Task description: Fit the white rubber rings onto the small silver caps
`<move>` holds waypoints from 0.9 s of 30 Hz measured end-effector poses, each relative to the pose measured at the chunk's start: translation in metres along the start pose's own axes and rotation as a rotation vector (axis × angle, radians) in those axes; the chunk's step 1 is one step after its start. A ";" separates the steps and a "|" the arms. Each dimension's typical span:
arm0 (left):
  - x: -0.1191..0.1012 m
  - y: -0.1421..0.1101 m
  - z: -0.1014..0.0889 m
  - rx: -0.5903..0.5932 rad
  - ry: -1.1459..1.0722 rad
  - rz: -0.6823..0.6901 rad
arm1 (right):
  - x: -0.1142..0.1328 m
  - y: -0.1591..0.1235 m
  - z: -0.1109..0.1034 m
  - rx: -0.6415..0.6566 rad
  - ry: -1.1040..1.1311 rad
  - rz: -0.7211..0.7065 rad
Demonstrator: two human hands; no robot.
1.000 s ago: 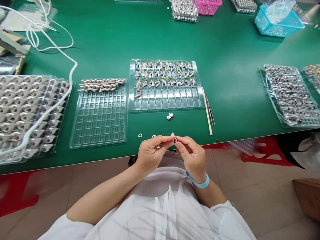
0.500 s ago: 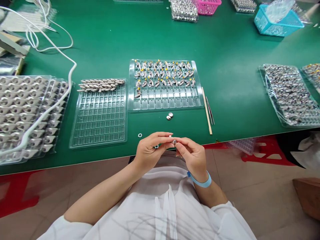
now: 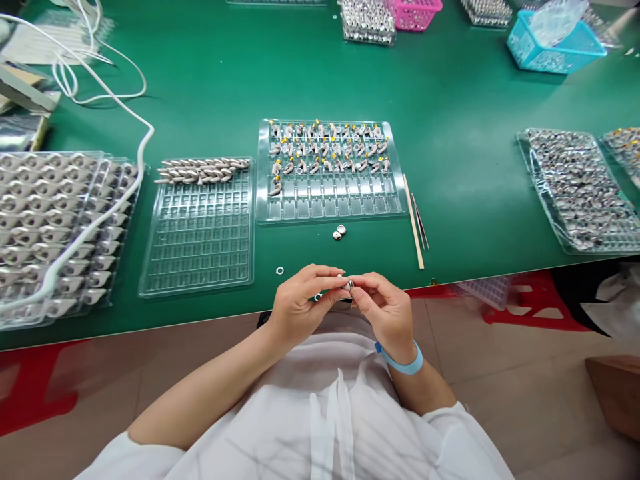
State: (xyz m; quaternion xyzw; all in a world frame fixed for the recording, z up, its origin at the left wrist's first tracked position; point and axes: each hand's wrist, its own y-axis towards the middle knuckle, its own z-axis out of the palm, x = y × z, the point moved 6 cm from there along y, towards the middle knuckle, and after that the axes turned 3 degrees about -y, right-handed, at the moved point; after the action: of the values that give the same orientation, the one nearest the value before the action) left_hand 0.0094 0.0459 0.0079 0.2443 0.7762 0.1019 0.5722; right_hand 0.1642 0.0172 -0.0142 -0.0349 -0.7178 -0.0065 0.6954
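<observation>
At the near edge of the green worktop (image 3: 470, 160), the left hand (image 3: 303, 303) and the right hand (image 3: 387, 313) are pinching a small, rounded, silvery-white metal piece (image 3: 347, 285) between them, each grip closing on it at the fingertips, though fingers are partly hiding its shape. Two round silvery caps (image 3: 339, 233) are lying just beyond, near the clear plastic tray (image 3: 330, 208).

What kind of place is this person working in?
Probably a small-parts assembly workshop: a clear tray holds rows of small metal pieces, tweezers lie on the green table, and both hands hold one tiny part.
</observation>
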 end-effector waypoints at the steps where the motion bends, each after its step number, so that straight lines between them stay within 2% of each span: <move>1: 0.000 0.000 0.000 0.005 0.006 0.004 | 0.001 0.000 0.000 0.006 -0.023 -0.018; 5: -0.002 0.001 -0.001 0.040 0.024 0.015 | 0.004 0.000 -0.003 0.041 -0.127 -0.082; 9: -0.003 0.003 -0.003 0.041 0.017 0.023 | 0.004 0.000 -0.005 0.066 -0.170 -0.088; 19: -0.004 0.004 -0.002 0.048 0.038 0.040 | -0.003 0.002 -0.001 0.106 0.069 0.109; 27: -0.005 0.005 -0.003 0.052 0.045 0.052 | -0.002 0.002 0.000 0.086 0.069 0.110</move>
State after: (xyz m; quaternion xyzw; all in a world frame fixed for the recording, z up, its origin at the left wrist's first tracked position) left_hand 0.0093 0.0477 0.0149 0.2768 0.7848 0.1020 0.5451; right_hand 0.1645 0.0193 -0.0168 -0.0445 -0.6901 0.0614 0.7198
